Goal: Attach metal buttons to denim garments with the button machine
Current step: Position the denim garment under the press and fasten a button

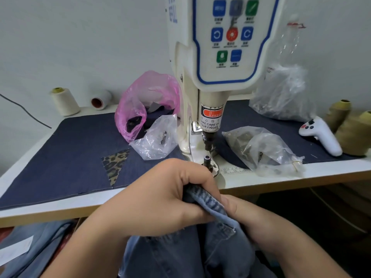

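A cream button machine (210,81) with a blue-edged control panel stands at the table's middle; its punch (208,137) hangs above a small die post (206,159). Just in front of the post, my left hand (160,195) grips the folded edge of a blue denim garment (212,247) from the left. My right hand (259,221) pinches the same edge from the right, its fingers partly hidden under the cloth. The garment hangs down off the table's front edge. A clear bag of metal buttons (259,147) lies right of the machine.
A dark denim sheet (66,153) covers the table, with a leopard-print patch (115,163). A pink bag (148,101) and a clear bag (158,139) sit left of the machine. Thread cones (65,101) stand at the back left, olive cones and a white controller (321,135) at the right.
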A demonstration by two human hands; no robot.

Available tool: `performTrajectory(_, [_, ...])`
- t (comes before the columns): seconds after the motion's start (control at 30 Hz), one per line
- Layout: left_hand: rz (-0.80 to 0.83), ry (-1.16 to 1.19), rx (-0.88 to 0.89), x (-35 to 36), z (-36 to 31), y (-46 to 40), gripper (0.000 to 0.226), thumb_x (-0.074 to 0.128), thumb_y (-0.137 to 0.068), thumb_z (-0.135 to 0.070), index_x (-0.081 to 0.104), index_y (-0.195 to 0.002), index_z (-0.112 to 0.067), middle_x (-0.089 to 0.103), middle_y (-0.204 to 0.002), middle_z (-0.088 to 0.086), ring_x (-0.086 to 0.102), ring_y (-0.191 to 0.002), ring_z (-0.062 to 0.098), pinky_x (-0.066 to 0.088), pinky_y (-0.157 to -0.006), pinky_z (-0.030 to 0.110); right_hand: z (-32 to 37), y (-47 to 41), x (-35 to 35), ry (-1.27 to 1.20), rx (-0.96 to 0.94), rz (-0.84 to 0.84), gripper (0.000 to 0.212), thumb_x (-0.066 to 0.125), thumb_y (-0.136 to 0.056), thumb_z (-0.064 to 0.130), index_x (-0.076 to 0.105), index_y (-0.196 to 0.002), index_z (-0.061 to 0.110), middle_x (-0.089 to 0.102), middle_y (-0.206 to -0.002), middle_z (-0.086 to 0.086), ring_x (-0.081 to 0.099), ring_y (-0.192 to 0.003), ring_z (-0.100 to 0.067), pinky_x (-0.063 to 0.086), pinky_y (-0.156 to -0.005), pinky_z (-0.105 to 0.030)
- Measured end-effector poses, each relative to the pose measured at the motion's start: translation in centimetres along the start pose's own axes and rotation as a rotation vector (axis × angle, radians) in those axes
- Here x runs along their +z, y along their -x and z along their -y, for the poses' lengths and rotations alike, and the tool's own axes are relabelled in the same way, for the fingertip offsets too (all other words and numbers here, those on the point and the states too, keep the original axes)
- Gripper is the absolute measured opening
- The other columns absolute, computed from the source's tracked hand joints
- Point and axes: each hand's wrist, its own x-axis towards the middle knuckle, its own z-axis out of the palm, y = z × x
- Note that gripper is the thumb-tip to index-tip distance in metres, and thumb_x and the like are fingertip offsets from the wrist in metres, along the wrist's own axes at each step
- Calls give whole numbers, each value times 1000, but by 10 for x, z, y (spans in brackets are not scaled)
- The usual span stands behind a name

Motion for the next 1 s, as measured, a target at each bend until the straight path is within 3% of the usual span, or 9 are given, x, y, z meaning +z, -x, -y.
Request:
performTrajectory(0.1, [-18,35,-37,-4,0,0,19,81,-76,-8,74,-74,-25,64,-68,-9,55,-57,3,42,-56,16,1,-5,-3,-138,-45,-50,59,71,-84,39,58,-117,-8,57,-106,-22,48,-99,-31,33,-85,-38])
performTrajectory(0.13, [-19,36,-52,-6,1,-1,21,82,-75,-7,74,-74,-26,64,-67,-10,56,-57,1,43,-56,15,1,-1,-4,-178,-89,-94,58,74,-79,41,59,-110,-6,57,-99,-18,48,-92,-28,34,-82,-39])
performTrajectory(0.23, [-4,44,-114,-11,2,-1,20,81,-73,-10,74,-80,-27,69,-71,-5,60,-62,6,50,-59,24,-5,3,-7,-158,-238,-204,9,68,-82,29,64,-80,21,56,-73,1,48,-67,-11,40,-61,-22])
performTrajectory(0.37, [54,110,-216,-16,6,-2,47,82,-71,-7,66,-105,-35,63,-96,17,58,-73,21,55,-71,46,2,11,-7,-305,-374,-281,22,78,-76,38,66,-85,21,65,-79,-3,60,-71,-14,49,-63,-23])
performTrajectory(0.47, [64,20,-247,-12,14,-4,71,86,-68,-14,55,-124,-46,57,-106,1,61,-84,22,55,-80,51,11,17,-5,-349,-477,-223,31,81,-77,44,66,-91,20,65,-90,-10,62,-83,-20,52,-74,-26])
performTrajectory(0.53, [168,19,-239,-9,17,-7,63,85,-70,-17,59,-123,-39,65,-115,-5,66,-105,18,54,-93,47,18,18,-5,-320,-522,-256,31,81,-77,44,64,-89,20,62,-86,-11,58,-79,-21,51,-71,-26])
performTrajectory(0.67, [346,327,-261,-1,26,-5,58,75,-79,-7,57,-133,-11,61,-135,17,60,-122,25,47,-106,42,27,20,-6,-445,-588,-368,38,90,-62,42,66,-81,19,62,-82,-16,59,-74,-25,54,-66,-27])
performTrajectory(0.83, [204,402,-302,-2,33,-2,58,77,-79,-28,59,-131,-12,62,-133,19,58,-125,32,41,-110,56,39,27,-16,-508,-709,-457,25,87,-65,23,68,-80,18,70,-78,-8,69,-70,-17,57,-64,-25])
performTrajectory(1.0, [50,415,-204,-1,27,-2,30,66,-88,-14,66,-115,-1,69,-113,24,65,-102,29,50,-97,51,49,33,-31,-366,-723,-481,34,89,-62,35,65,-81,21,68,-80,-4,67,-73,-15,56,-67,-24])
